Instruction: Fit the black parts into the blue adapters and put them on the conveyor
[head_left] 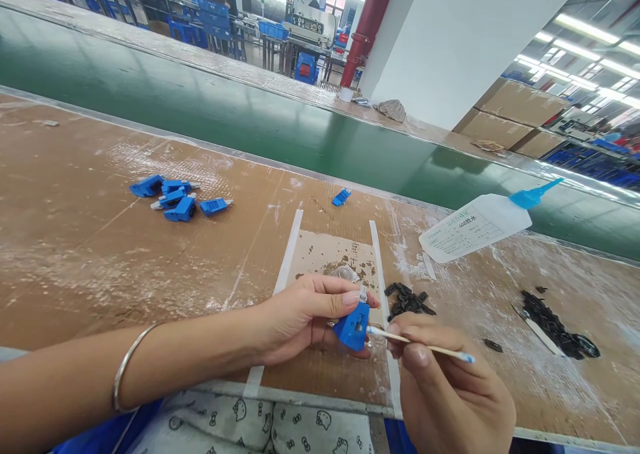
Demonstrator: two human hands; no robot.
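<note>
Scuffed brown counter runs beside a green conveyor belt. Just above its near edge, the left hand pinches a blue plastic part, while the right hand grips a thin swab stick whose tip touches that part. Small black pieces lie just beyond the right hand, a glue bottle farther beyond, and more blue parts well off past the left hand.
</note>
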